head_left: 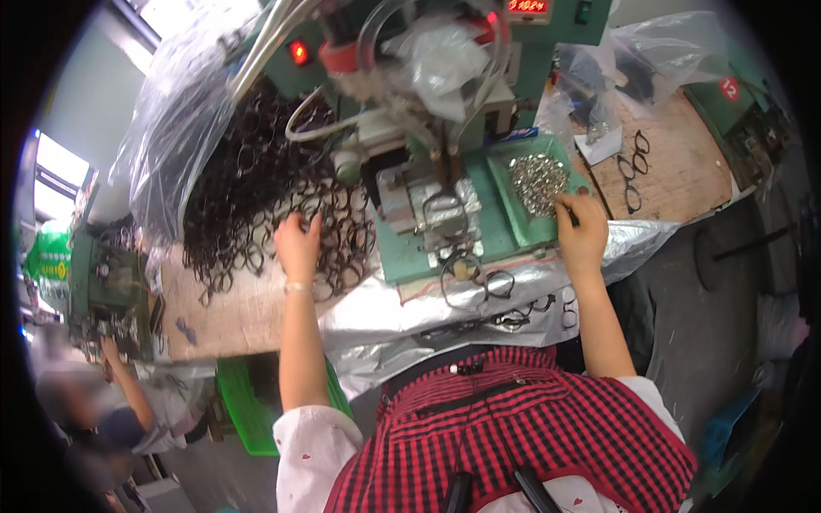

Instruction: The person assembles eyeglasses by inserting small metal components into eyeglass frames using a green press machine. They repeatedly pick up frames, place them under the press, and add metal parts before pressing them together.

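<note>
My left hand [298, 245] rests with fingers spread on a big heap of dark eyeglass frames [256, 188] lying on the wooden bench. My right hand [581, 231] reaches to a green tray [523, 224] that holds a pile of small shiny metal parts [537, 181]; the fingertips pinch at the pile's lower right edge, and whether a part is between them I cannot tell. Between the hands stands a green bench machine [428, 128] with one frame [445, 209] lying on its fixture. A few more frames [479, 282] lie on the silver sheet in front.
A clear plastic bag [175, 120] hangs over the heap at the left. Two loose frames [634, 167] lie on the wooden board at the right, behind more plastic bags [658, 51]. Another person [111, 402] works at the lower left, beside a green crate [244, 402].
</note>
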{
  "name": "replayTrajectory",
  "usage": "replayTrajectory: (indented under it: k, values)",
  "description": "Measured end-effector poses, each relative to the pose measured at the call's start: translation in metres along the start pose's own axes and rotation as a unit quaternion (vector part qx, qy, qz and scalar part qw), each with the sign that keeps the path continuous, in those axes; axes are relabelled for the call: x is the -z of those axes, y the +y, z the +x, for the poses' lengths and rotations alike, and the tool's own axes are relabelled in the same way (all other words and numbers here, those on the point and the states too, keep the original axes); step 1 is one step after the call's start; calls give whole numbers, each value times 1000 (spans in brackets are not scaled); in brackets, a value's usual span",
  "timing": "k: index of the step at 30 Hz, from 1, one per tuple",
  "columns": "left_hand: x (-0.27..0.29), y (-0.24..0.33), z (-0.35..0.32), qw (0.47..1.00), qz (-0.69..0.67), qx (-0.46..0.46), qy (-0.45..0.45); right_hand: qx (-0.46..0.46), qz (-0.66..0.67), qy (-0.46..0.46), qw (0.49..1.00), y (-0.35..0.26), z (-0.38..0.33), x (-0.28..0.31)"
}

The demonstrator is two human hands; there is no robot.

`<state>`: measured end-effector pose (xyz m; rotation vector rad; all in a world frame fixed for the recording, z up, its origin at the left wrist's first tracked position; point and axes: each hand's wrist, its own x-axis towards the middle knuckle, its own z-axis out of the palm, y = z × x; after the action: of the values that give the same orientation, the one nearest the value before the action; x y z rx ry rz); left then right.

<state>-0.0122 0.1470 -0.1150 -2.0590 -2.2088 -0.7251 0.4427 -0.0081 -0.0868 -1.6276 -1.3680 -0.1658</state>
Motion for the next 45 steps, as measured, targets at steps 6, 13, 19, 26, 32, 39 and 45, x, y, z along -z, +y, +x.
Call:
replayTrajectory:
  k: [6,13,19,26,32,39,45]
  values:
    - [27,25,-8,991,-15,-89,98,-70,25,-23,997,-7,-9,36]
    - [74,44,4,985,-127,-105,50,-4,295,-100,950,-96,60,-27]
    - [97,55,-40,940,-250,-214,91,-111,361,-85,922,-118,39,-44]
    - [144,72,-63,860,-359,-310,188,-175,500,-123,839,-138,44,-44]
    - [185,126,-113,785,-395,-467,103,-12,316,-63,947,-153,20,-16]
    - [95,207,-80,739,-387,-534,137,34,-167,-64,983,-4,22,-29]
    - [80,198,-80,745,-361,-554,93,3,-92,-35,995,23,18,-33]
